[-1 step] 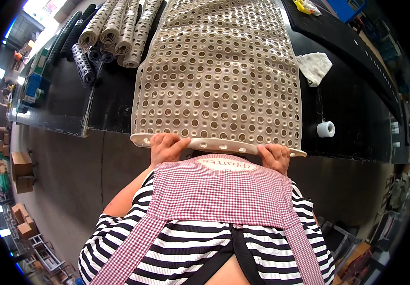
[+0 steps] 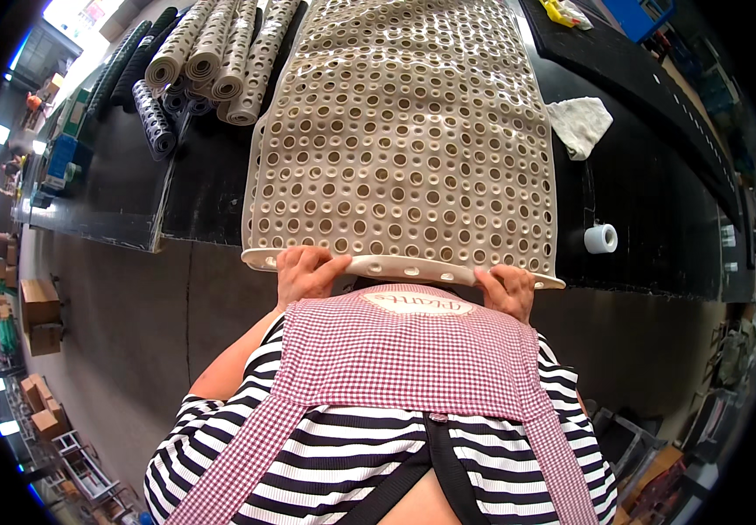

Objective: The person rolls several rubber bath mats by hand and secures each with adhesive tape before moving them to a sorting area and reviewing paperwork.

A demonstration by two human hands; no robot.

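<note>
While both hands grip the near edge of one mat, the scene reads as follows.

Mat: a beige rubber mat [image 2: 404, 149] pierced all over with round holes lies flat on the black table [image 2: 649, 201], reaching from the far side to the near edge, where its rolled lip hangs just past the table's rim.

Left hand: the left hand [image 2: 308, 273] closes on the mat's near-left corner, fingers curled over the lip, thumb side under it.

Right hand: the right hand [image 2: 507, 289] holds the near-right part of the same lip, fingers folded around it; how tightly cannot be told.

Rolled mats: a heap of rolled mats [image 2: 212, 61], some beige and some dark, lies on the table at the far left, touching the flat mat's left side near its far end.

Cloth: a crumpled white cloth [image 2: 579, 122] rests on the table just right of the mat.

Tape: a small white roll of tape [image 2: 601, 238] stands on the table right of the mat's near corner, apart from it.

Clothing: a red-checked apron [image 2: 404, 350] over a black-and-white striped shirt [image 2: 343, 455] fills the lower view.

Floor: grey floor [image 2: 133, 315] shows left of the person, with cardboard boxes [image 2: 41, 306] beside it.
</note>
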